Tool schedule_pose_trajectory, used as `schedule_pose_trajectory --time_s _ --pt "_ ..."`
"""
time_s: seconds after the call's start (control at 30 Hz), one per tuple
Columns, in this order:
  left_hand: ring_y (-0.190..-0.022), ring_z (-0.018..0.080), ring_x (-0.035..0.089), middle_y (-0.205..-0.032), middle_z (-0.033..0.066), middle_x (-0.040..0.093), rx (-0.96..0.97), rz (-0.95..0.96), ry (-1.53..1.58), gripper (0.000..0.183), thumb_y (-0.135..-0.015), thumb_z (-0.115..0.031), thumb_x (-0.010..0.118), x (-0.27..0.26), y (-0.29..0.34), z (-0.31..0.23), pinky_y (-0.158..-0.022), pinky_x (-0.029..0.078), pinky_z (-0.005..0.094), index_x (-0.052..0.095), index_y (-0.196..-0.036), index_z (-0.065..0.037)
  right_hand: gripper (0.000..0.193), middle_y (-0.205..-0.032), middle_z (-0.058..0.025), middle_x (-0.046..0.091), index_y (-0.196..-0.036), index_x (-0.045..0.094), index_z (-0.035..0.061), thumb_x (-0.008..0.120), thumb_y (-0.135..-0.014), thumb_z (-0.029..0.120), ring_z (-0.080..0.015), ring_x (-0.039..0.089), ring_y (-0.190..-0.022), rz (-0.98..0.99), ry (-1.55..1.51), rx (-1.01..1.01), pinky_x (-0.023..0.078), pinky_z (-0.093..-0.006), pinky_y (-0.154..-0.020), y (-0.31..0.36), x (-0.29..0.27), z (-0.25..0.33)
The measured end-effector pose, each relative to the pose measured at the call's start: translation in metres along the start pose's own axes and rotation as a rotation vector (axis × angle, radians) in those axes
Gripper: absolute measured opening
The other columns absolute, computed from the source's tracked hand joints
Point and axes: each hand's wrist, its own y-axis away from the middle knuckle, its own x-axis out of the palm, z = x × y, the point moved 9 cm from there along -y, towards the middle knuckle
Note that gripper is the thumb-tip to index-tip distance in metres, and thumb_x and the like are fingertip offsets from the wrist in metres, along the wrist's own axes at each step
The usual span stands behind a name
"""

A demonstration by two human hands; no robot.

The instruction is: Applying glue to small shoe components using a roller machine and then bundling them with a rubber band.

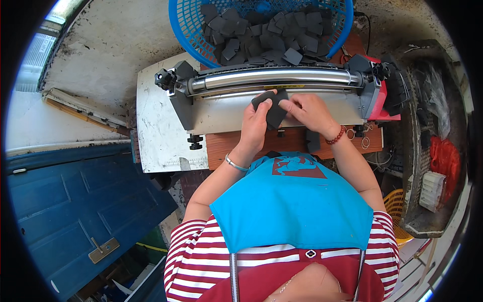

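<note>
Status: we read this as mid-batch, one handful in work.

Dark piece (276,117) is up in both hands, over the front edge of the metal plate (216,108), on our side of the roller (282,75). It looks like more than one layer; we can't tell if that's a stack, a fold or two pieces coming apart.

Left grip (255,121): holding the piece, thumb pressed on top. Right grip (309,110): narrow, thumb and index at the piece's right side. Contact looks likely there, but we can't confirm a firm pinch.

Bulk: a big heap of similar dark flat pieces (274,38) sits in the blue basket (185,36), behind the roller, toward the far edge of the desk (229,146). Heap is loose, pieces at all angles. We can't tell if those are done or waiting, so no count of done vs left from us.

One more dark piece (313,142) shows at the desk's front edge, below the right wrist, apart from both hands. Its status is unclear too.

Our call: the held piece isn't finished, since both hands are on it and it's well apart from the heap. Roller gap is partly hidden, so we can't say whether anything is in there.
</note>
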Motion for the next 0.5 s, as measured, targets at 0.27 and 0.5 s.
schedule_pose_trajectory --time_s 0.27,0.5 --pt "-0.084 0.0099 0.059 -0.103 0.0041 0.061 0.003 -0.002 0.033 0.03 -0.098 -0.02 0.048 0.002 0.0 0.001 -0.07 0.052 0.0252 0.057 -0.121 -0.003 0.028 -0.067 -0.0037 0.064 -0.087 0.064 -0.0021 0.065 -0.091 0.026 -0.0098 0.058 -0.059 -0.139 -0.274 -0.05 0.046 -0.0257 -0.056 0.009 0.0 0.002" --pt "-0.088 0.0137 0.063 -0.105 0.0077 0.063 0.02 -0.026 0.024 0.033 -0.098 -0.018 0.045 -0.014 -0.003 0.001 -0.073 0.055 0.029 0.055 -0.123 0.001 0.025 -0.064 -0.0036 0.063 -0.082 0.065 -0.0017 0.061 -0.092 0.02 -0.0083 0.057 -0.056 -0.057 -0.25 0.094 0.045 -0.0252 -0.054 0.014 0.008 -0.017"
